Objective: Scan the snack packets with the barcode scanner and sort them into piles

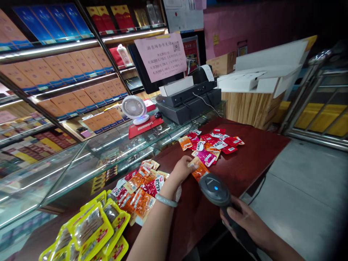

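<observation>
My left hand (185,167), with a pale bangle (166,200) on its wrist, pinches the edge of an orange snack packet (199,169) above the dark red counter. In my right hand (244,217) is a black barcode scanner (214,189), its blue light lit and its head partly covering the packet's lower end. Just beyond lies a pile of red, pink and orange snack packets (217,142). Left of my forearm sits another heap of orange and red packets (140,188). Nearer, yellow-edged vacuum-packed snacks (92,224) are stacked at the lower left.
A glass display counter (100,156) runs along the left. On it stand a white fan (134,108), a red mat (145,127) and a black cash drawer (187,105) below a monitor with a pink notice (160,56). A metal railing (318,98) is at right.
</observation>
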### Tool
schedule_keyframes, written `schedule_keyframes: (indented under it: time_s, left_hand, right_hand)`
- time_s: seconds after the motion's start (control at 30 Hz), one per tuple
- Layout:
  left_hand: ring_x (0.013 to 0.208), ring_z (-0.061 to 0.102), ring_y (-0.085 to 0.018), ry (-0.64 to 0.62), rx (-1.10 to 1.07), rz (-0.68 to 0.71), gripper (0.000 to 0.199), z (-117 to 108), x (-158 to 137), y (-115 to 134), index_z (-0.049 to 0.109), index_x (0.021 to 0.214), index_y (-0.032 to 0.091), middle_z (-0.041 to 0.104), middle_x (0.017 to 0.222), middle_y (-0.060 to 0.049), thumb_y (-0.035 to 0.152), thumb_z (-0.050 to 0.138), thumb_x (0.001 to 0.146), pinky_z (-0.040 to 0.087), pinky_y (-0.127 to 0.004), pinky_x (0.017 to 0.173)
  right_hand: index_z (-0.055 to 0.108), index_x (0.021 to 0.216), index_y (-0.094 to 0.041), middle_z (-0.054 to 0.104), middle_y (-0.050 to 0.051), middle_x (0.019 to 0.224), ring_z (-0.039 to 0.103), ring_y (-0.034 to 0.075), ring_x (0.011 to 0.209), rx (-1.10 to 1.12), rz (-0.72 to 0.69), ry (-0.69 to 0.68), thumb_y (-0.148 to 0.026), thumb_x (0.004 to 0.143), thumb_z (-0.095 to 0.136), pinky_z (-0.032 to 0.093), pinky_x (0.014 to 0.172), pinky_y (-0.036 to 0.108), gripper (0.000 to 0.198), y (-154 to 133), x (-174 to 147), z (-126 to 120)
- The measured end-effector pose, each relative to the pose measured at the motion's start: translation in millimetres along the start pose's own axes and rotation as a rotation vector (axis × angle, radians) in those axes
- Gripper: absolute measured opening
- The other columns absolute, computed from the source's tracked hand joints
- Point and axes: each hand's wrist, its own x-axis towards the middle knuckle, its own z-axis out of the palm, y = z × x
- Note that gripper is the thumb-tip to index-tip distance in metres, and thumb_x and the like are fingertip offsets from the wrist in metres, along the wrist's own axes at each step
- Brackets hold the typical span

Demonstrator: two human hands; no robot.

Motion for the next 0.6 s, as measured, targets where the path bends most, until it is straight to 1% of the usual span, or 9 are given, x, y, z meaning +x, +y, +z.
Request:
schedule_keyframes:
  time_s: [0.03, 0.1, 0.2, 0.27, 0.33, 0.37, 0.43, 0.53, 0.6]
  left_hand:
    - [0.068, 0.059, -0.013, -0.033, -0.119, 0.014, 0.042, 0, -2, -1, 0.06, 0.115, 0.016, 0.067, 0.083, -0.002, 0.043, 0.063, 0.082, 0.045, -0.025, 0.064]
    - [0.062, 0.056, -0.011, -0.121, -0.282, 0.013, 0.037, 2, -6, -2, 0.064, 0.109, 0.014, 0.066, 0.077, -0.002, 0.042, 0.058, 0.085, 0.044, -0.023, 0.061]
    - [0.06, 0.056, -0.01, -0.224, -0.317, -0.04, 0.035, 6, -8, -5, 0.069, 0.1, 0.011, 0.067, 0.073, -0.004, 0.04, 0.064, 0.081, 0.043, -0.023, 0.06]
    - [0.06, 0.056, -0.011, -0.236, -0.241, -0.061, 0.036, 10, -8, -5, 0.071, 0.099, 0.011, 0.069, 0.075, -0.005, 0.042, 0.06, 0.084, 0.043, -0.024, 0.06]
    - [0.064, 0.058, -0.013, -0.164, -0.114, -0.034, 0.036, 14, -7, -2, 0.074, 0.099, 0.012, 0.072, 0.081, -0.007, 0.042, 0.056, 0.087, 0.046, -0.026, 0.064]
    - [0.068, 0.06, -0.014, -0.12, -0.044, 0.005, 0.035, 16, -6, 0, 0.075, 0.1, 0.014, 0.073, 0.085, -0.007, 0.041, 0.057, 0.086, 0.047, -0.027, 0.068]
    - [0.08, 0.063, -0.017, -0.066, 0.078, 0.143, 0.036, 20, -4, 5, 0.073, 0.111, 0.019, 0.073, 0.095, -0.006, 0.037, 0.065, 0.081, 0.049, -0.028, 0.076]
    - [0.098, 0.06, -0.02, -0.116, 0.26, 0.352, 0.046, 25, -2, 16, 0.068, 0.124, 0.029, 0.069, 0.107, -0.004, 0.036, 0.069, 0.078, 0.047, -0.03, 0.09]
    - [0.104, 0.057, -0.022, -0.166, 0.386, 0.394, 0.041, 29, -2, 24, 0.07, 0.12, 0.033, 0.066, 0.111, -0.004, 0.04, 0.067, 0.08, 0.044, -0.033, 0.095]
  right_hand:
    - [0.053, 0.12, -0.018, 0.058, -0.005, 0.061, 0.047, 0.008, 0.042, -0.004, -0.002, 0.005, -0.064, 0.074, 0.075, 0.036, 0.04, 0.02, 0.069, 0, -1, 0]
    - [0.054, 0.117, -0.018, 0.057, -0.005, 0.059, 0.046, 0.009, 0.042, -0.005, -0.005, 0.006, -0.064, 0.075, 0.074, 0.036, 0.04, 0.02, 0.065, 0, -1, 2]
    - [0.054, 0.114, -0.018, 0.054, -0.007, 0.057, 0.045, 0.009, 0.042, 0.006, -0.005, -0.03, -0.062, 0.078, 0.073, 0.035, 0.04, 0.02, 0.06, 2, 1, 4]
    - [0.053, 0.111, -0.019, 0.053, -0.007, 0.057, 0.045, 0.008, 0.043, 0.022, -0.002, -0.044, -0.061, 0.078, 0.073, 0.035, 0.041, 0.019, 0.057, 3, 3, 4]
    - [0.053, 0.107, -0.02, 0.053, -0.008, 0.057, 0.044, 0.008, 0.043, 0.033, -0.003, -0.061, -0.061, 0.079, 0.072, 0.035, 0.041, 0.019, 0.054, 3, 4, 4]
    - [0.053, 0.105, -0.02, 0.052, -0.008, 0.058, 0.044, 0.008, 0.043, 0.032, -0.006, -0.072, -0.062, 0.079, 0.072, 0.035, 0.041, 0.019, 0.053, 2, 5, 3]
    - [0.055, 0.099, -0.02, 0.052, -0.007, 0.059, 0.044, 0.008, 0.042, 0.007, -0.02, -0.103, -0.065, 0.079, 0.07, 0.035, 0.041, 0.019, 0.052, -1, 4, 1]
    - [0.057, 0.087, -0.018, 0.051, -0.005, 0.059, 0.043, 0.007, 0.042, -0.056, -0.053, -0.131, -0.068, 0.078, 0.068, 0.034, 0.039, 0.019, 0.052, -9, -2, -2]
    - [0.057, 0.082, -0.018, 0.05, -0.005, 0.058, 0.042, 0.007, 0.042, -0.082, -0.059, -0.125, -0.068, 0.078, 0.068, 0.035, 0.039, 0.019, 0.051, -14, -8, -5]
